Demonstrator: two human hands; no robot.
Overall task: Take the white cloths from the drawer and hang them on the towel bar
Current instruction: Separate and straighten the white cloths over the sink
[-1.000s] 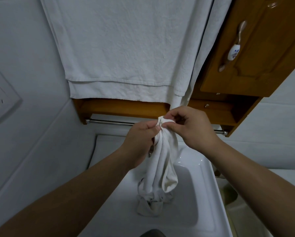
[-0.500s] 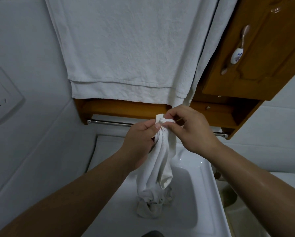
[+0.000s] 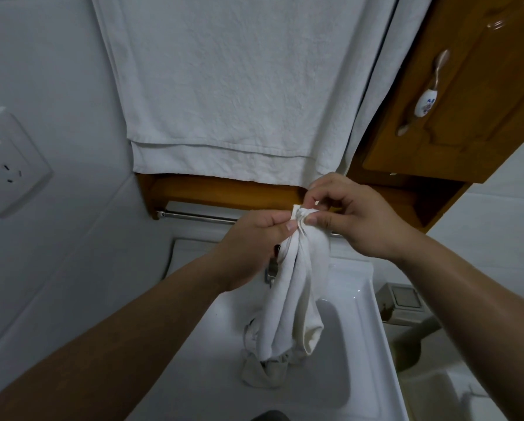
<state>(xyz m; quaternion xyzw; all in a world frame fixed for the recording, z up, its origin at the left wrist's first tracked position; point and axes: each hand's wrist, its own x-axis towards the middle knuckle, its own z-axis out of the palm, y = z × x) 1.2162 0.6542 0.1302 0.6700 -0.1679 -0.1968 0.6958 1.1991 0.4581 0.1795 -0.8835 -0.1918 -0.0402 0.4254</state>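
A bunched white cloth (image 3: 297, 302) hangs down over the white sink (image 3: 361, 302), its lower end crumpled in the basin. My left hand (image 3: 251, 247) pinches its gathered top edge from the left. My right hand (image 3: 355, 217) pinches the same top edge from the right, fingers working at the folds. Just behind my hands runs the metal towel bar (image 3: 200, 216), fixed under a wooden shelf; its right part is hidden by my hands. A large white towel (image 3: 239, 92) hangs above, folded over, with a second white cloth (image 3: 373, 95) hanging beside it.
A wooden cabinet door (image 3: 467, 95) with a ceramic handle juts out at the upper right. A wall socket (image 3: 9, 159) sits on the white tiled wall at left. A small grey box (image 3: 403, 302) stands right of the sink.
Both hands have lifted the cloth's top edge slightly and shifted it right. The right fingers have regripped the gathered edge, and the cloth's lower end has risen a little in the basin.
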